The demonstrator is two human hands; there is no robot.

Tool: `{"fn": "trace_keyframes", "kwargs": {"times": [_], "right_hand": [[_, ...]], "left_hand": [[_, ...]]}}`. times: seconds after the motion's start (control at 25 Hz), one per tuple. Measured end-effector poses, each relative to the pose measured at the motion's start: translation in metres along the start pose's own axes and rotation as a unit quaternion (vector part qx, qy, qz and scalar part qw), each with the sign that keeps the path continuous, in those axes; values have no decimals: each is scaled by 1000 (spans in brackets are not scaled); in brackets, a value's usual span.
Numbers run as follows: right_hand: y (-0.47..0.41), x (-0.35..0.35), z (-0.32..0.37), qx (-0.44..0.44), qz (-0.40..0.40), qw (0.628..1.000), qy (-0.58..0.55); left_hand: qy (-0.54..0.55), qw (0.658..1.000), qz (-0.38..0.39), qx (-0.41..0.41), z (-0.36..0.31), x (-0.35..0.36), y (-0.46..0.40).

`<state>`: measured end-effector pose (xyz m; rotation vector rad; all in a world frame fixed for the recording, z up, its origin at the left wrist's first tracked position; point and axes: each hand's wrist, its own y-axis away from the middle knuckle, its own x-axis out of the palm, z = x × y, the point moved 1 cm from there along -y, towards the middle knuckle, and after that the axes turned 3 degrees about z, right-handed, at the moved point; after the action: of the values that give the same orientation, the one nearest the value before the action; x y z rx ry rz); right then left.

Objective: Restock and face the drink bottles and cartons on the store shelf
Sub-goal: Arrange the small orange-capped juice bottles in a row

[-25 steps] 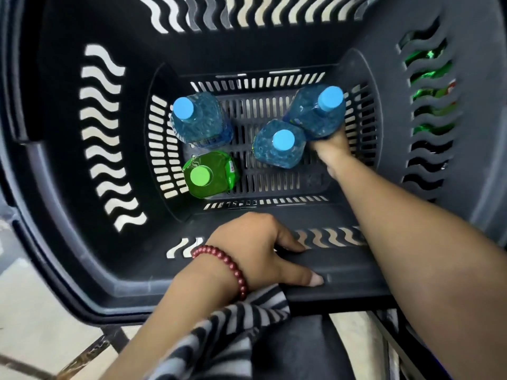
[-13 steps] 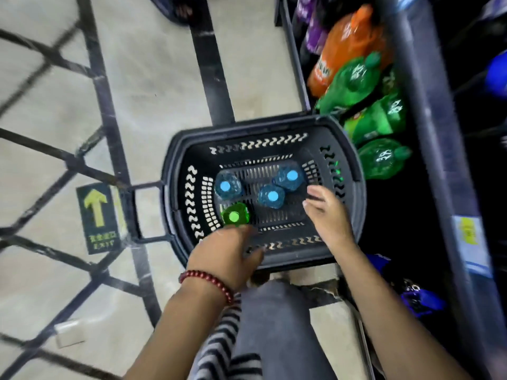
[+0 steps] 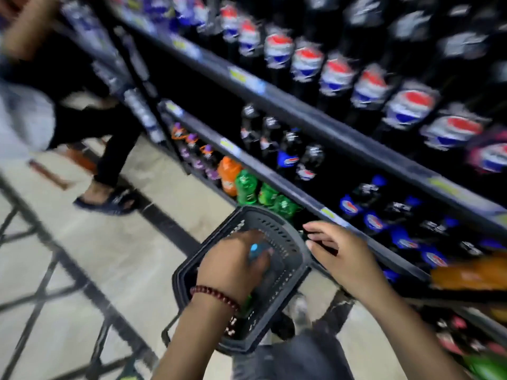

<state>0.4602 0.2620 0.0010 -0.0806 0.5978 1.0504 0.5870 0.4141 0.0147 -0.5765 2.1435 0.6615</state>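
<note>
While the left hand [image 3: 233, 266] grips a blue-capped bottle [image 3: 255, 249] in the black basket [image 3: 297, 259], blur hides detail. The right hand [image 3: 340, 253] hovers released beside the shelf [image 3: 356, 234].

- Heavy motion blur smears the whole view; the cola bottles [image 3: 307, 64] on the shelves above and beyond the hands streak worst.
- Shelf recesses [image 3: 343, 185] right of the hands sit in deep shadow.
- The pale floor [image 3: 82, 256] left of them is evenly, softly lit.
- Straight lines bow outward toward the edges.
</note>
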Motion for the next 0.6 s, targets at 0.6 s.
{"fn": "trace_keyframes", "kwargs": {"times": [0.6], "right_hand": [[440,-3,-91,355,-655,638,-192]], "left_hand": [[-105,705,434,551,-352,208,178]]}}
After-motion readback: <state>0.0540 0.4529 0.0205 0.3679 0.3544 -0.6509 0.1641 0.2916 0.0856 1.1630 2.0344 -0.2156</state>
